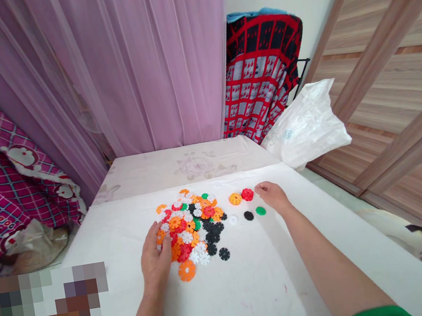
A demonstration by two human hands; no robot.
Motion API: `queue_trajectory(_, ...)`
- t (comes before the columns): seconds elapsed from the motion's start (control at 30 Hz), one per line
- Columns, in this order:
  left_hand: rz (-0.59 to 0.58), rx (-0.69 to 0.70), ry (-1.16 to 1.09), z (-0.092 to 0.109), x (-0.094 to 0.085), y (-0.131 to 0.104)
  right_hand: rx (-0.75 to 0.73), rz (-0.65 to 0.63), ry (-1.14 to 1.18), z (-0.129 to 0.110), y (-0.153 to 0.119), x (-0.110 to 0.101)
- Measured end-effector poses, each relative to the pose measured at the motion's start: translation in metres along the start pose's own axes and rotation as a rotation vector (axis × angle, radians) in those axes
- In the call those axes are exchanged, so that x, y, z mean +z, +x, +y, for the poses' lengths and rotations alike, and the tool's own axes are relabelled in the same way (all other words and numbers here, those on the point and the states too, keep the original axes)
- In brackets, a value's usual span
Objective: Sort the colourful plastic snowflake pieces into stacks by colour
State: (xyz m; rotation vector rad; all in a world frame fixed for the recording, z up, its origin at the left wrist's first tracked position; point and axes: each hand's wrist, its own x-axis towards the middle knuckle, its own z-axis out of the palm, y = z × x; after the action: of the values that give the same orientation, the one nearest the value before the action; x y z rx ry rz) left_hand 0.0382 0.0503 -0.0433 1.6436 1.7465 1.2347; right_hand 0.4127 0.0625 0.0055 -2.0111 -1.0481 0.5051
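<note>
A mixed pile of notched plastic discs, snowflake-shaped, in orange, white, red, black and green point(186, 231) lies on the white-covered table. Against the pile's left edge rests my left hand point(156, 255), thumb and fingers apart. My right hand point(274, 197) is closed in a pinch just right of the red discs point(247, 194); whether a disc is between its fingertips cannot be seen. Sorted by colour near it are orange discs point(235, 199), white discs point(233, 219), black discs point(248, 216) and green discs point(260, 211). A single black disc point(224, 254) and a large orange disc point(186, 271) lie at the pile's front.
Behind the table point(226, 305) hangs a purple curtain point(147, 56). A white plastic bag point(306, 127) stands at the far right corner, beside a red-and-black patterned cloth point(254, 76). Wooden wardrobe doors point(393, 70) rise on the right, and a magenta checked cloth point(10, 179) is on the left.
</note>
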Motion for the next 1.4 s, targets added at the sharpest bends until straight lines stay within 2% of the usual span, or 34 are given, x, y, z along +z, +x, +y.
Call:
queue_trajectory(0.1,0.013,0.018,-0.016,0.0,0.0,0.0,-0.144,-0.063,-0.007,-0.003,-0.043,0.009)
queue_trajectory(0.17,0.015,0.025,-0.019,0.0,0.0,0.0,-0.281,-0.246,-0.008,-0.006,-0.083,0.02)
queue_trajectory(0.23,0.015,0.027,-0.016,0.001,0.0,0.0,-0.335,-0.375,-0.084,-0.009,-0.121,0.03)
queue_trajectory(0.3,0.017,0.024,-0.015,0.002,-0.001,0.001,-0.364,-0.401,-0.21,-0.013,-0.149,0.037)
queue_trajectory(0.4,0.011,0.025,-0.008,0.003,-0.001,0.001,-0.459,-0.384,-0.336,-0.018,-0.168,0.042)
queue_trajectory(0.6,0.016,0.031,-0.02,0.002,0.001,0.001,-0.495,-0.363,-0.445,-0.022,-0.17,0.054)
queue_trajectory(0.73,0.008,0.02,-0.021,0.002,0.001,0.001,-0.508,-0.333,-0.424,-0.017,-0.165,0.054)
queue_trajectory(0.8,0.005,0.01,-0.018,0.002,0.0,0.001,-0.474,-0.262,-0.377,-0.01,-0.152,0.048)
queue_trajectory(0.93,-0.001,-0.004,-0.009,0.003,0.0,0.001,-0.348,0.004,-0.359,0.005,-0.113,0.027)
queue_trajectory(1.0,-0.001,-0.005,-0.003,0.004,0.0,0.0,-0.307,0.051,-0.411,0.01,-0.096,0.019)
queue_trajectory(1.13,-0.011,-0.01,0.007,0.004,-0.001,0.0,-0.288,0.023,-0.508,0.012,-0.081,0.015)
queue_trajectory(1.4,-0.009,-0.017,0.011,0.005,-0.001,0.0,-0.293,-0.012,-0.571,0.012,-0.084,0.019)
